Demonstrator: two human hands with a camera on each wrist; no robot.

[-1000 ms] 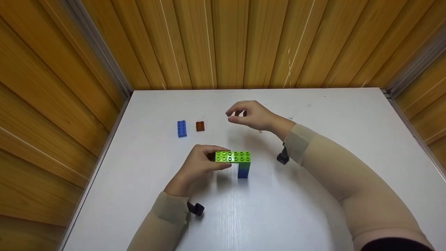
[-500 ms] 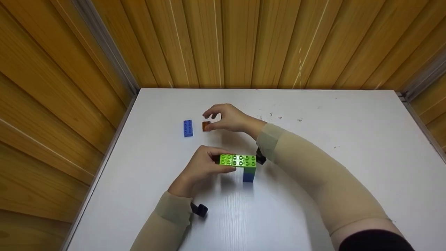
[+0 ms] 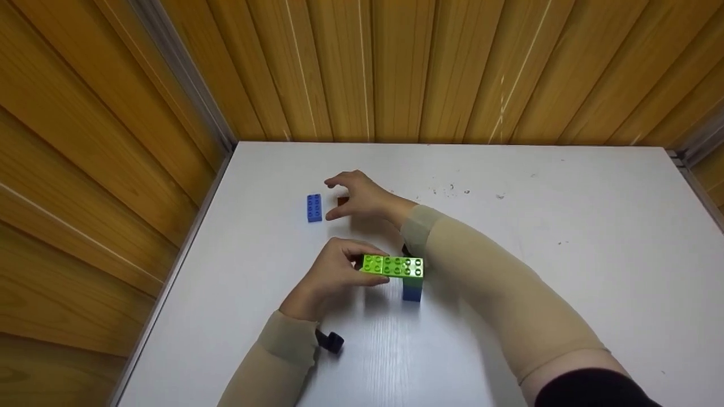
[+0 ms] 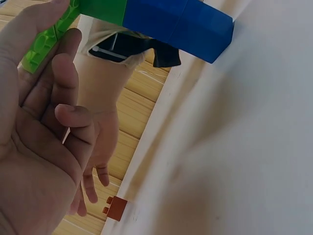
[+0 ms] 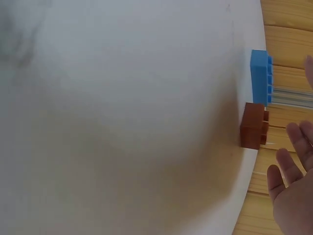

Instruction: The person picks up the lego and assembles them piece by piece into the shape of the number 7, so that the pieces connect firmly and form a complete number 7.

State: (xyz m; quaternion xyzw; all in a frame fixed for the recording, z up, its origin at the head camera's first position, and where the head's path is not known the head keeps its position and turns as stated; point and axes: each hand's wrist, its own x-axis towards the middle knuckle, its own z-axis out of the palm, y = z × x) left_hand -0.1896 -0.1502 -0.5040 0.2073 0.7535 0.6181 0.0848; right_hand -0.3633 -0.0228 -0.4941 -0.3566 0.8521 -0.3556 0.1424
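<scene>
My left hand [image 3: 336,274] pinches the left end of the lime green top [image 3: 392,265] of a small brick build between thumb and fingers. Under its right end is a column of a green brick [image 4: 105,10] and blue bricks [image 4: 178,22], standing on the table. Over a small brown brick [image 5: 252,125] hovers my right hand [image 3: 362,198], thumb and fingers spread apart and gripping nothing. From the head view that hand hides most of the brown brick. A longer blue brick [image 3: 314,208] lies just left of the fingertips.
The white table [image 3: 565,271] is backed by a wood-panelled wall [image 3: 396,73], with another panelled wall [image 3: 85,169] along the left. Small marks dot the tabletop beyond the right forearm. Each wrist carries a small black camera [image 3: 331,342].
My right hand has moved left from bare table to above the brown brick, near the blue one. My left hand keeps its hold on the brick build. The head view has shifted slightly.
</scene>
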